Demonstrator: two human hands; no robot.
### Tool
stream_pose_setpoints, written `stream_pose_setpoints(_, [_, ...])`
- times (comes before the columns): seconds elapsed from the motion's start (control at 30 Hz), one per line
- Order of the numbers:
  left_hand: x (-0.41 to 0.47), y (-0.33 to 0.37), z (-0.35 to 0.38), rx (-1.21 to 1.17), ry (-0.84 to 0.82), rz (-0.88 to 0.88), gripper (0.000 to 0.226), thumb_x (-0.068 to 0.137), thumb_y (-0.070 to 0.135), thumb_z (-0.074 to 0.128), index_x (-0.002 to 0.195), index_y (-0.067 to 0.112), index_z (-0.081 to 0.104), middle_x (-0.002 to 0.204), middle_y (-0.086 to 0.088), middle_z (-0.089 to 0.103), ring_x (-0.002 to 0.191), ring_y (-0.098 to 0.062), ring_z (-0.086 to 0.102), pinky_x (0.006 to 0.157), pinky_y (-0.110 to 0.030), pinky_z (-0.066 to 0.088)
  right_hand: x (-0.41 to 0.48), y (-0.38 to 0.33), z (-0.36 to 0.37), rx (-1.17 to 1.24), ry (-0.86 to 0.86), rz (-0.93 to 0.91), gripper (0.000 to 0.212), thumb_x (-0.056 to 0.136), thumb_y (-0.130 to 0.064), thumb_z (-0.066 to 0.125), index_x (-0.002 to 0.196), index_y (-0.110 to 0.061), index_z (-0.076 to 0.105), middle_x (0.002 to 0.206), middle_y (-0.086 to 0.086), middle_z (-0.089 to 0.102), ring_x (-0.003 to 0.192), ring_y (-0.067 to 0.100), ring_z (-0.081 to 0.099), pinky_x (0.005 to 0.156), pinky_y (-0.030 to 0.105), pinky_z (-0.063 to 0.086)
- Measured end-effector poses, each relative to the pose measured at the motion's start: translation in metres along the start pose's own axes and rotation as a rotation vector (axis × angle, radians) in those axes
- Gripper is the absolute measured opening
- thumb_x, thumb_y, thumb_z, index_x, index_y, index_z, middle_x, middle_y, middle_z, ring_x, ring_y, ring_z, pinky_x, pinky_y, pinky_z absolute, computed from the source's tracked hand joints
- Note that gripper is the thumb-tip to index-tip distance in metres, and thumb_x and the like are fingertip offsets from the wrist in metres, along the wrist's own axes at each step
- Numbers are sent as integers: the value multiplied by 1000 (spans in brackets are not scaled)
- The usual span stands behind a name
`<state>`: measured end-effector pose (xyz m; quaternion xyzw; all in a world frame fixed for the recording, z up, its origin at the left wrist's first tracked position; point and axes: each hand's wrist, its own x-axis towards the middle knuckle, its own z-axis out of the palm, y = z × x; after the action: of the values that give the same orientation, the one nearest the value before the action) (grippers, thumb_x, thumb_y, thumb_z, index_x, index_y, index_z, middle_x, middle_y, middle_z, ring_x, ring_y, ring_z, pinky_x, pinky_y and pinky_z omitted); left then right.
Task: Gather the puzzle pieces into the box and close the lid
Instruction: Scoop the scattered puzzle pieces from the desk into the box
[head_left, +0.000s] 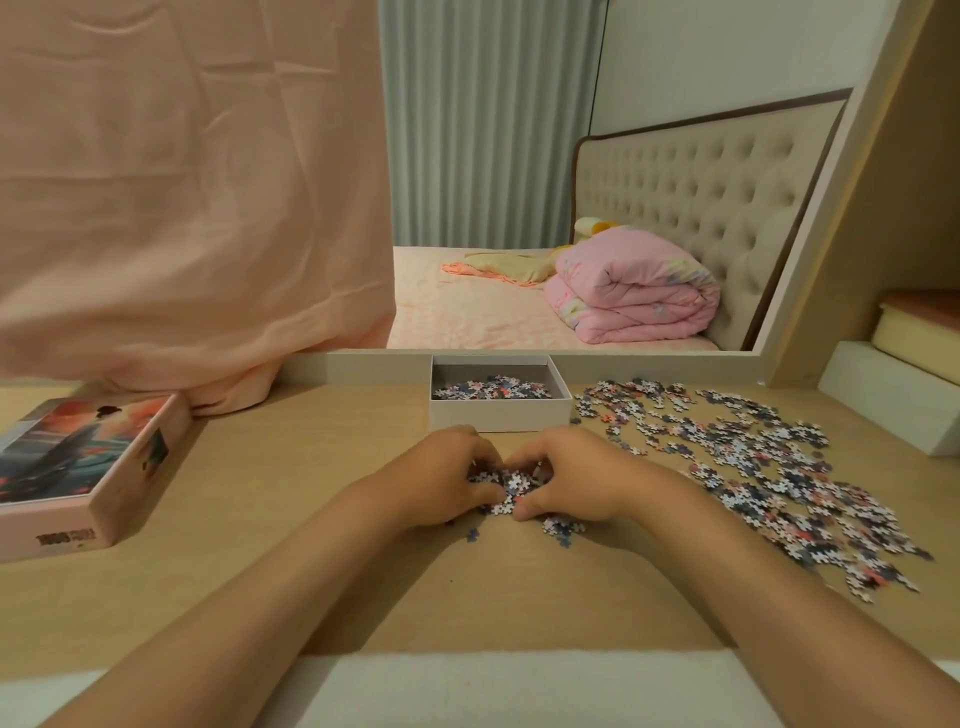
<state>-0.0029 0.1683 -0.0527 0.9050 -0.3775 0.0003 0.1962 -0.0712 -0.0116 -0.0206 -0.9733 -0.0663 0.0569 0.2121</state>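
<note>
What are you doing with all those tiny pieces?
A person is tidying up a jigsaw. The left hand and right hand are cupped around a heap of puzzle pieces on the wooden table, in front of the open white box, which already holds some. Many loose pieces lie spread to the right. The picture lid sits to the left.

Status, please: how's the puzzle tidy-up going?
Left hand, right hand cupping a heap of pieces. Box open, partly filled; lid aside. Nothing blocks the box.

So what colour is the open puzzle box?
The box is white, greyish inside; head view.
</note>
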Motion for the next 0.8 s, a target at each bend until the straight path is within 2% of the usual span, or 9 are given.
stream_pose_setpoints(0.07, [0,-1,1,-31,57,-13,34,85,40,72,114,23,66,100,6,57,89,-10,53,76,-23,41,3,-1,3,57,42,12,52,80,-31,81,130,-30,64,81,-21,56,74,-2,53,62,14,38])
stream_pose_setpoints(0.17, [0,-2,1,-103,117,-45,26,82,34,76,105,23,69,93,8,63,84,-10,58,72,-24,46,8,-1,9,118,128,40,47,80,-24,82,126,-26,68,77,-19,57,70,-1,54,63,15,42])
stream_pose_setpoints(0.23, [1,-3,1,-185,144,-91,21,80,29,79,97,24,69,87,8,68,80,-11,63,72,-26,51,12,1,14,268,168,89,39,80,-14,81,118,-21,72,79,-7,66,69,11,64,69,29,57])
stream_pose_setpoints(0.3, [3,-6,1,-285,152,-136,18,79,25,80,93,24,69,79,7,70,74,-8,65,71,-27,53,14,1,20,516,208,144,34,78,0,80,108,-16,74,81,5,70,66,20,69,72,42,62])
stream_pose_setpoints(0.33, [4,-7,2,-341,150,-148,18,79,24,81,92,24,69,77,6,70,71,-8,65,69,-27,54,14,0,22,625,227,161,34,77,5,79,104,-14,75,82,8,69,64,22,68,70,42,62])
stream_pose_setpoints(0.4, [5,-8,0,-473,149,-160,18,79,19,81,94,20,70,77,1,71,67,-12,65,64,-28,54,16,0,21,755,243,176,33,76,8,78,101,-13,77,81,8,68,63,21,66,60,30,58])
stream_pose_setpoints(0.47, [7,-7,-6,-610,158,-169,17,81,13,79,96,13,70,74,-3,69,62,-12,63,60,-27,53,19,0,14,815,241,153,32,77,7,78,100,-15,78,81,7,69,64,20,68,59,25,57])
stream_pose_setpoints(0.63, [31,-8,-34,-705,203,-153,15,82,7,76,96,10,70,78,-9,71,70,-17,67,75,-34,59,43,-2,-16,857,283,107,31,79,5,78,105,-11,76,100,13,71,82,25,73,72,29,62])
stream_pose_setpoints(0.8, [71,-15,-64,-666,278,-151,16,83,4,75,97,7,69,70,-3,67,62,-13,65,62,-27,58,82,-4,-48,825,379,65,30,78,4,79,106,-5,73,95,14,72,81,26,73,70,30,62])
